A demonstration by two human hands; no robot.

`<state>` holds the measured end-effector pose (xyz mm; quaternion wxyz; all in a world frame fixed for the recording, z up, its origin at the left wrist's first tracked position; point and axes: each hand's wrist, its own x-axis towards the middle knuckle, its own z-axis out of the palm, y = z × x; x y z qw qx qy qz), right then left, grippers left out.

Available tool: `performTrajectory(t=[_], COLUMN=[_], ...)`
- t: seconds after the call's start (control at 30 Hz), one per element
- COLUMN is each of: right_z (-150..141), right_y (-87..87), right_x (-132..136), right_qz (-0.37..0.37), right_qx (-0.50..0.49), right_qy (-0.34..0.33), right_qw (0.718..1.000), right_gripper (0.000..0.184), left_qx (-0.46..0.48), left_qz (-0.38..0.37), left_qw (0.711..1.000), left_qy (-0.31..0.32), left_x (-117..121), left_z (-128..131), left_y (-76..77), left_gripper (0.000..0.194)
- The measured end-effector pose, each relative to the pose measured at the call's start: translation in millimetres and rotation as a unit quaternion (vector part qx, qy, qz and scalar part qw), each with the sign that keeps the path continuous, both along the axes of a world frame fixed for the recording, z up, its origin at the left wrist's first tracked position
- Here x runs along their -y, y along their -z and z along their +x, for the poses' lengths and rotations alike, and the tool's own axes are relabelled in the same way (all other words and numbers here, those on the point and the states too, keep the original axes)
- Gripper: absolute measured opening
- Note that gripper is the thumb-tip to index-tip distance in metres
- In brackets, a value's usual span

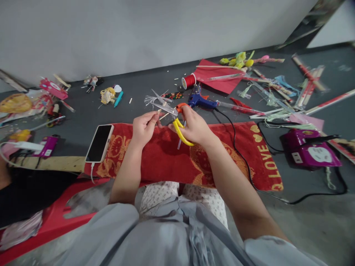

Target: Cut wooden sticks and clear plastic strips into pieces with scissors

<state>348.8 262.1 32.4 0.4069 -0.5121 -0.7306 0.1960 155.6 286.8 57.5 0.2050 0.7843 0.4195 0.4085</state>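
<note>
Holding open scissors (174, 112) in the right hand (196, 127) over a red towel (163, 159) on the tabletop (133, 87); pinching a small pale stick (159, 111) in the left hand (144, 129), near the blades (166, 108)

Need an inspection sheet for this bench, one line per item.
surface: dark grey table, red patterned towel along the near edge
job's things: open scissors, thin pale stick by the blades
clutter: glue gun, red thread spool, red sheet, wrapped sticks at right, phone, small white bits scattered
hands: left pinches the stick; right grips the scissors
cables: black cord from glue gun crosses the towel; white cable at phone
surroundings: pale wall behind, another person's arm at left edge
liquid spills: nothing seen
</note>
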Motion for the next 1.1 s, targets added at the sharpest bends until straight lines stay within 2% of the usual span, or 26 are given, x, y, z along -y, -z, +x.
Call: performTrajectory(t=[0.17, 0.33, 1.1], right_z=[0.5, 0.5, -0.2], right_y=[-0.8, -1.4, -3.6], right_x=[0.8, 0.9, 2.9], right_qz=[-0.006, -0.015, -0.025], right_qx=[0.0, 0.0, 0.013], right_qy=[-0.007, -0.003, 0.013], right_qw=[1.0, 1.0, 1.0], right_gripper=[0.057, 0.055, 0.058], left_qx=[-0.025, -0.035, -0.051], left_qz=[0.045, 0.066, 0.085], left_qw=[0.998, 0.997, 0.995], left_qy=[-0.021, -0.031, -0.03], left_x=[-1.4, -2.7, -3.6], left_z=[0.1, -0.8, -1.4], left_y=[0.3, 1.9, 4.0], left_gripper=[0.047, 0.044, 0.04])
